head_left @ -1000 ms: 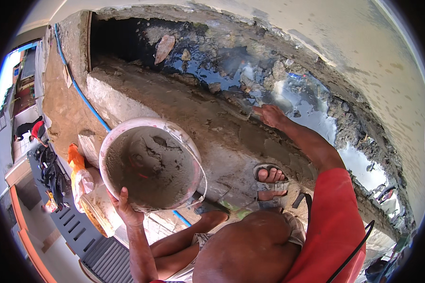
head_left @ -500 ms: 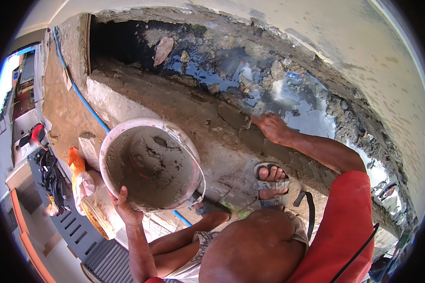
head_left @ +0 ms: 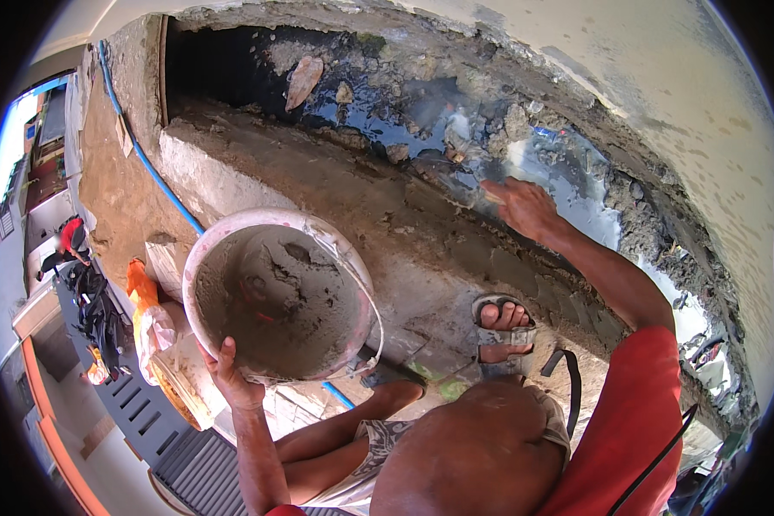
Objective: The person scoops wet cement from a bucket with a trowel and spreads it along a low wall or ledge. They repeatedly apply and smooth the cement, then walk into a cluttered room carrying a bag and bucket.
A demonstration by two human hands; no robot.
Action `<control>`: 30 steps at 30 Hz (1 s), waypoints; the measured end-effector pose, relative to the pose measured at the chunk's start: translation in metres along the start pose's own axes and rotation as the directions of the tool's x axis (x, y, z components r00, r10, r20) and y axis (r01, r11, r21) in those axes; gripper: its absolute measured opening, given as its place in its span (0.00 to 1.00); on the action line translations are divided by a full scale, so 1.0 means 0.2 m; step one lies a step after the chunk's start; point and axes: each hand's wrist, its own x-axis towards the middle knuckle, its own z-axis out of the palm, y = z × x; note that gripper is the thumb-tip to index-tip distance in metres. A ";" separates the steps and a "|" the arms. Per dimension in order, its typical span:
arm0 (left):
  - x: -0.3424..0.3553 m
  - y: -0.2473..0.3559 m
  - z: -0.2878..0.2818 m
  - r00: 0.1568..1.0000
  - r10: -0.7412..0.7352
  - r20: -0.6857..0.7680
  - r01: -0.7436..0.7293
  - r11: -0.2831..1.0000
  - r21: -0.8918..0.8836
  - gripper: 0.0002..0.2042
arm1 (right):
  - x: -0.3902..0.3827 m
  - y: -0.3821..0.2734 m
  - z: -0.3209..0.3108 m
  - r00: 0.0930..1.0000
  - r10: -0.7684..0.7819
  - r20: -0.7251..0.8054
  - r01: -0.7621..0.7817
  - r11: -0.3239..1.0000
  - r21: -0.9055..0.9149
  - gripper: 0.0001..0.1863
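A white bucket (head_left: 282, 297) smeared with grey mortar is sitting tilted just below the cement ledge (head_left: 387, 215), its mouth turned up toward the camera. The left hand (head_left: 230, 378) is gripping the bucket's near rim, fingers curled tight over the edge and thumb on the outside. The bucket's thin wire handle is hanging down along its right side. The right hand (head_left: 520, 206) is reaching well away from the bucket, up to the wet, dark channel (head_left: 456, 129) beyond the ledge; its fingers are bent around something small and pale, but what it is cannot be told. A sandalled foot (head_left: 503, 331) is resting on the ledge between bucket and right arm. A blue pipe (head_left: 146, 159) is running along the ground at left, near an orange bag (head_left: 146, 305).
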 end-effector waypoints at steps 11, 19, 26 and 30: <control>-0.03 0.01 0.00 0.996 -0.030 -0.086 0.033 0.999 0.028 0.30 | 0.44 0.08 0.39 0.968 -0.161 0.193 0.168 0.985 -0.025 0.26; 0.01 0.01 -0.01 0.998 -0.044 -0.047 0.044 0.999 0.009 0.30 | 0.05 -0.12 0.15 0.965 -0.212 0.155 0.226 0.971 -0.081 0.27; 0.02 0.00 -0.03 0.999 -0.050 0.000 0.050 0.999 -0.006 0.27 | -0.21 -0.12 -0.09 0.987 -0.160 0.013 0.160 0.986 -0.038 0.29; 0.02 0.01 -0.03 1.000 -0.026 0.017 0.026 0.999 -0.023 0.27 | 0.03 0.09 0.04 0.988 0.148 0.046 -0.148 0.989 0.000 0.28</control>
